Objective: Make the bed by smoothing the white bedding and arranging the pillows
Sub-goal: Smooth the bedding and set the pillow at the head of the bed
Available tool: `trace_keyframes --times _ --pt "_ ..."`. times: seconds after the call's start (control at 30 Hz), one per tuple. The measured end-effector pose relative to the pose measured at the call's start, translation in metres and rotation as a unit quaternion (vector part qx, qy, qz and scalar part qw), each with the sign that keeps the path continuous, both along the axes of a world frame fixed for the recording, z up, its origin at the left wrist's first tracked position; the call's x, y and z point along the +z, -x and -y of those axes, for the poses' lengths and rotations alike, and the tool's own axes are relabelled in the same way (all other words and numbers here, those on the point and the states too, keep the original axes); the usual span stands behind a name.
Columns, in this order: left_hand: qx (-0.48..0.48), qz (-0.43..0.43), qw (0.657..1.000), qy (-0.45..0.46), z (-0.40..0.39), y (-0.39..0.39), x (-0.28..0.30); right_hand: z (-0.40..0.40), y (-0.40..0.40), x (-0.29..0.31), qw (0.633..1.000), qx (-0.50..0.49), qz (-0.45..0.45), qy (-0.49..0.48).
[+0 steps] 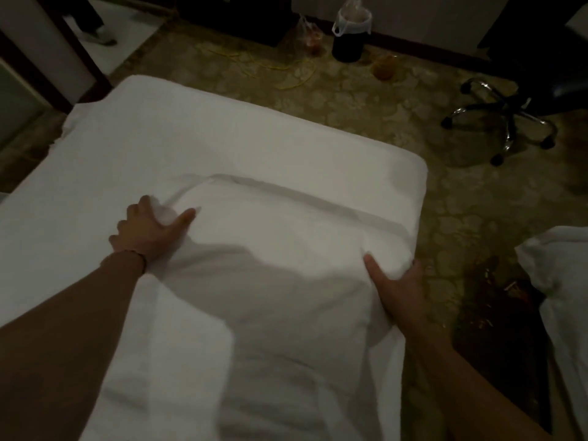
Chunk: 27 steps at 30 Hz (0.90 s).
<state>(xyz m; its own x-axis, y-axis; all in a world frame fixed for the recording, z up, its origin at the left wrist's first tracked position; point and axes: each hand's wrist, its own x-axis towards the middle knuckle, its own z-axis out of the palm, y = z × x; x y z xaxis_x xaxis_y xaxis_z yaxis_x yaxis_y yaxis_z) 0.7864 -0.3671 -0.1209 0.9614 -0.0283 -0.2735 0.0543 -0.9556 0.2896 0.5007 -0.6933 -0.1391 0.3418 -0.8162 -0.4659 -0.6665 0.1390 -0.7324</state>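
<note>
A white pillow (280, 249) lies on the white bedding (206, 138) of the bed, near its right edge. My left hand (149, 227) grips the pillow's left far corner, thumb on top and fingers tucked into the fabric. My right hand (397, 288) holds the pillow's right side at the edge of the bed, thumb on top, fingers wrapped under the edge. A shadow falls across the pillow's near half.
Patterned carpet (350, 100) surrounds the bed. An office chair base (506, 122) stands at right, a lined bin (350, 33) and yellow cable (286, 68) at the back. A second white bed (563, 281) is at far right, a dark nightstand (502, 313) between. A person's feet (95, 30) at top left.
</note>
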Motion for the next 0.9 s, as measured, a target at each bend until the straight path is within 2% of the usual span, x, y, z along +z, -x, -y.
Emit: trace_keyframes --times 0.2,0.3,0.4,0.53,0.73,0.9 --pt "0.036 -0.074 0.996 0.021 -0.027 0.030 0.011 -0.020 0.022 0.009 0.996 -0.048 -0.022 -0.074" --pt "0.049 -0.062 0.996 0.041 -0.028 0.037 0.004 -0.031 0.024 0.011 0.990 -0.085 0.003 -0.114" --pt "0.051 -0.039 0.997 0.032 -0.027 0.040 0.003 -0.034 0.017 0.010 0.989 -0.081 0.003 -0.126" --pt "0.052 -0.002 0.998 0.019 -0.016 0.043 0.013 -0.043 0.013 0.020 0.991 -0.107 -0.004 -0.083" --pt "0.005 0.051 0.999 -0.016 -0.038 0.031 0.020 -0.041 0.024 0.019 0.998 -0.053 -0.032 -0.023" --pt "0.014 0.020 1.000 -0.018 -0.046 0.035 0.001 -0.056 0.029 0.011 0.997 -0.039 -0.073 -0.014"
